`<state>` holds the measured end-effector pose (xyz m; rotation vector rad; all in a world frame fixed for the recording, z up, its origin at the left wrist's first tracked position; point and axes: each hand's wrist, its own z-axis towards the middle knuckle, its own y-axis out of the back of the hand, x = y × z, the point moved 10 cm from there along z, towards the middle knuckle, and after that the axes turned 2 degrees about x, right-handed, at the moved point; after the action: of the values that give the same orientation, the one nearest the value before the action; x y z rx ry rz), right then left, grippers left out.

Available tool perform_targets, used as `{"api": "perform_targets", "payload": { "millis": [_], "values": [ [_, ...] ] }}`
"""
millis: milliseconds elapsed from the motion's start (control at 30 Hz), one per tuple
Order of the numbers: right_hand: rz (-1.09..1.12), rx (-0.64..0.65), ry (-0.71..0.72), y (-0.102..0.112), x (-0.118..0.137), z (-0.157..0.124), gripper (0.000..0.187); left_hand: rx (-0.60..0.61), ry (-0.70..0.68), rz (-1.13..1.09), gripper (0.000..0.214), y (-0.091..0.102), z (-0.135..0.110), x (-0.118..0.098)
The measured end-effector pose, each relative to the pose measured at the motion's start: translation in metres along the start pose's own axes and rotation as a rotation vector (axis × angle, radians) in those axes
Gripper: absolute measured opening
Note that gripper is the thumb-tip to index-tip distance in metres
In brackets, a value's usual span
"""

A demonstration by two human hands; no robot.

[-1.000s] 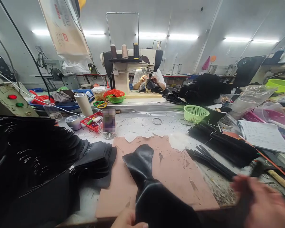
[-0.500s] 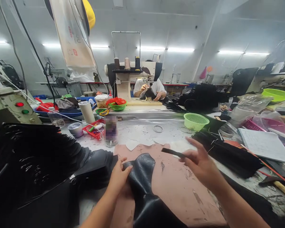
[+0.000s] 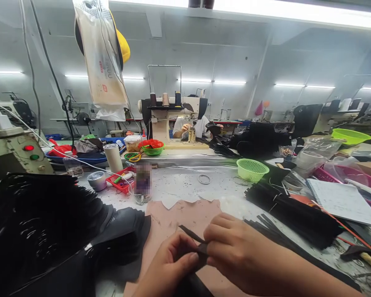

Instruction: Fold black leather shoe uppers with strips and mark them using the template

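My left hand (image 3: 168,264) and my right hand (image 3: 235,247) meet over a pinkish work board (image 3: 179,218) at the near edge of the table. Both pinch a thin black strip (image 3: 191,236) whose end sticks out up and to the left. The fingers of both hands are closed on it. A black leather piece (image 3: 193,286) lies under my hands, mostly hidden. A big stack of glossy black leather pieces (image 3: 49,222) sits just left of my left hand.
Bundles of black strips (image 3: 290,210) lie to the right, with a notebook (image 3: 343,200) and a hammer (image 3: 366,255) beyond. A green basket (image 3: 252,169), a jar (image 3: 142,183), a tin (image 3: 97,180) and a red tray (image 3: 120,179) stand further back. Another person sews at a machine (image 3: 173,119) across the table.
My right hand brought the black strip from the right in over the board. My left hand left the leather piece's edge and joined it on the strip. The view tilted upward.
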<state>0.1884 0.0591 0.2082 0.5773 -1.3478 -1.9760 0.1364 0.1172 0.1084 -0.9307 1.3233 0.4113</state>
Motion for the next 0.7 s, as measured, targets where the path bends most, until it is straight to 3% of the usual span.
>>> {"api": "perform_targets", "payload": {
  "millis": [167,567,700],
  "values": [
    [-0.045,-0.021,-0.009,-0.002,0.01,-0.004,0.011,-0.218,0.071,-0.184,0.041,0.025,-0.011,0.017],
    [-0.112,-0.088,0.027,0.002,0.021,-0.013,0.016,-0.126,0.071,0.162,0.033,0.024,-0.025,-0.006],
    [-0.129,-0.241,0.065,0.014,0.026,-0.019,0.012,-0.27,0.106,0.25,0.028,0.045,-0.027,-0.012]
  ]
}}
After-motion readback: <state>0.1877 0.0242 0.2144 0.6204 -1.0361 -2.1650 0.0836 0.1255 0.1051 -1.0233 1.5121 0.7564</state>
